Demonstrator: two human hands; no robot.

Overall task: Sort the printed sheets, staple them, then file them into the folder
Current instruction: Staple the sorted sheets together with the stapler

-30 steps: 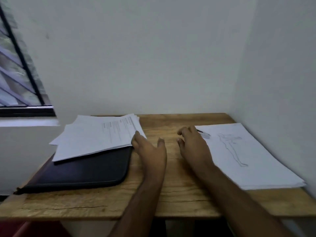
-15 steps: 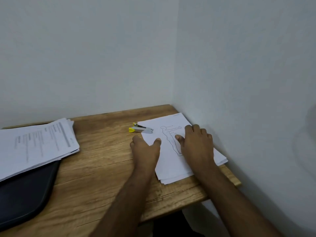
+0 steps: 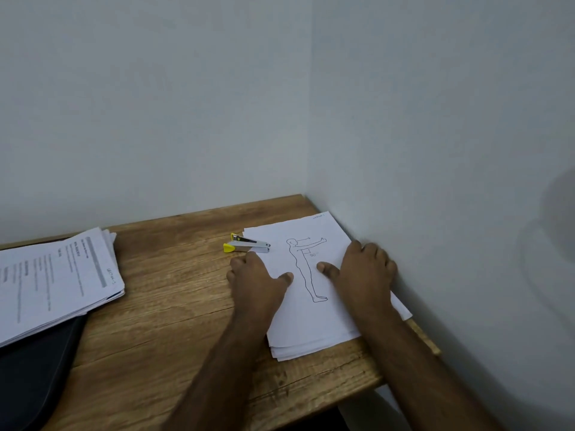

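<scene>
A stack of printed sheets, topped by a line drawing of a standing figure, lies at the table's right end against the wall. My left hand rests on the stack's left edge, thumb on the paper. My right hand lies flat on its right side, fingers spread. A small silver and yellow stapler sits just beyond my left hand, touching the stack's far left corner. A second pile of text sheets lies at the left on a black folder.
The wooden table stands in a corner between two white walls; the right wall runs along the stack. Its front edge and right corner are close to my forearms.
My view swung right, away from the window. Both hands moved from the bare wood onto the figure-drawing stack, the right hand sliding farther toward the wall.
</scene>
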